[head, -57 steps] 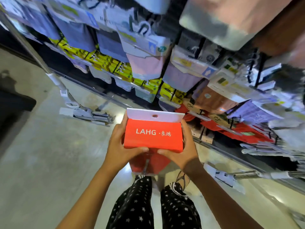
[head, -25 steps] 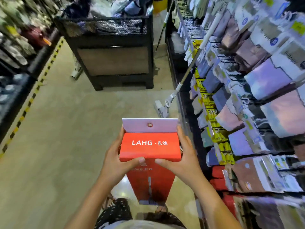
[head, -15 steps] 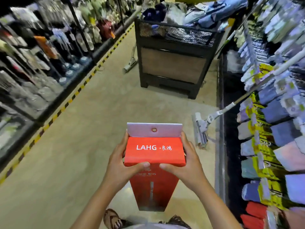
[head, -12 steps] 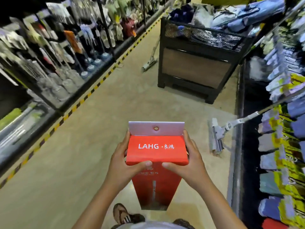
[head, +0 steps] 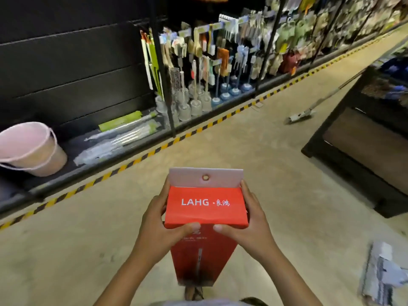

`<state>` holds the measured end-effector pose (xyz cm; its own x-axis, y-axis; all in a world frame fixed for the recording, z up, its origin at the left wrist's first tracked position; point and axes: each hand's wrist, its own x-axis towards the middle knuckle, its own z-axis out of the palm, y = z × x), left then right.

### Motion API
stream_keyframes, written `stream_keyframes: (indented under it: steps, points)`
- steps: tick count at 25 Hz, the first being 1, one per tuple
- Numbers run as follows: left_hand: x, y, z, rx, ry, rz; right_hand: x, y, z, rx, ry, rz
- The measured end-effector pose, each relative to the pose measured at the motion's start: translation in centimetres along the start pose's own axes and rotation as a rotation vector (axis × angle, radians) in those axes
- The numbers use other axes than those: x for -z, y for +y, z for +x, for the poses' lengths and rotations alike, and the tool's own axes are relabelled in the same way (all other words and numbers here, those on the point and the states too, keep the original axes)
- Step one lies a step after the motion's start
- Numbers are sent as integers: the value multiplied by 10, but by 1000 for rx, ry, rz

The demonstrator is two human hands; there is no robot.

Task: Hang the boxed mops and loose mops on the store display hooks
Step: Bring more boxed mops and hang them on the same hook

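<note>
While both hands, L (head: 161, 226) & R (head: 249, 224), grip red mop box (head: 205, 206), thumbs on front.

We count one red boxed mop (head: 206, 208), two hands on it, the left hand (head: 159, 228) and the right hand (head: 251, 226), one pink bucket (head: 28, 149) and one black bin (head: 362, 155). Two loose mop heads lie on the floor: the far mop head (head: 300, 117) and the near mop head (head: 379, 277). The hanging brushes (head: 220, 54) blur past counting.
</note>
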<state>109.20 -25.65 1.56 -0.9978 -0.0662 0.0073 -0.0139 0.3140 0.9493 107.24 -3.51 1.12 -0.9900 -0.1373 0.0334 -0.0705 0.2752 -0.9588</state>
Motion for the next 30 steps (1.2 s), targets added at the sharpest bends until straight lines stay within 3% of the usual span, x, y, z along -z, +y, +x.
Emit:
stream_keyframes:
  steps: [10, 17, 30]
  points:
    - [117, -32, -8, 103, 408, 23, -127, -48, 93, 107, -429, 4]
    - [188, -39, 54, 155, 660, -7, -212, -81, 207, 151, -694, 58]
    - [298, -28, 190, 140, 936, -56, -326, -163, 397, 336, -952, 49]
